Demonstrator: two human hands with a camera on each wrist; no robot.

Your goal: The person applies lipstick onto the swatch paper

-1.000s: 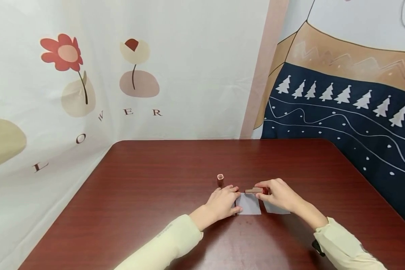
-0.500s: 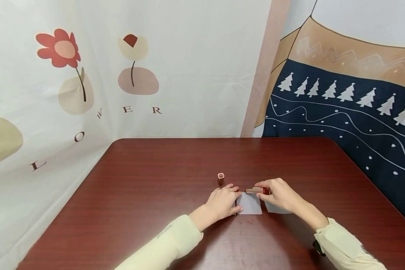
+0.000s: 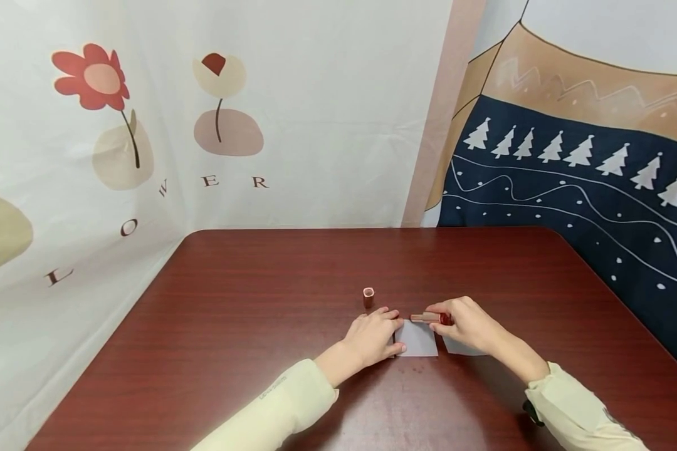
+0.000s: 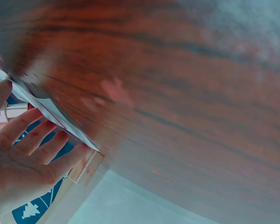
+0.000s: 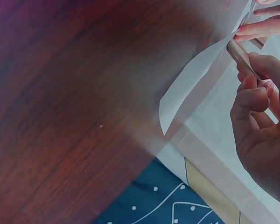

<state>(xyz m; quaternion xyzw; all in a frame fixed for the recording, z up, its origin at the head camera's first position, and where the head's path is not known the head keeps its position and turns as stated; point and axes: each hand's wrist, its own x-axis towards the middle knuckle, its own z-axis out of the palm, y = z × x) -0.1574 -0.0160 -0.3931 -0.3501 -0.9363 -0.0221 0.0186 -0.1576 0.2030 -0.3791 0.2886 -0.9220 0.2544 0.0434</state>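
My left hand (image 3: 373,337) lies palm down with its fingers spread, pressing the left side of a pale sheet of paper (image 3: 419,340). A dark strip shows along the paper by the thumb. My right hand (image 3: 467,322) pinches a rose-gold lipstick tube (image 3: 425,318) between thumb and fingers, level over the paper's far edge. Its reddish, glassy-looking end is partly hidden by the fingers; whether its left tip touches the paper I cannot tell. Behind the left fingertips an open-topped, copper-coloured cap (image 3: 368,297) stands upright on the table.
A second pale piece of paper (image 3: 464,348) lies under the right hand; in the right wrist view a paper end (image 5: 170,109) curls up off the wood. The brown table (image 3: 271,275) reaches back to a white printed curtain (image 3: 327,125) and a navy patterned cloth (image 3: 519,181).
The head view has shifted slightly. Both hands, the lipstick and the paper keep almost the same places.
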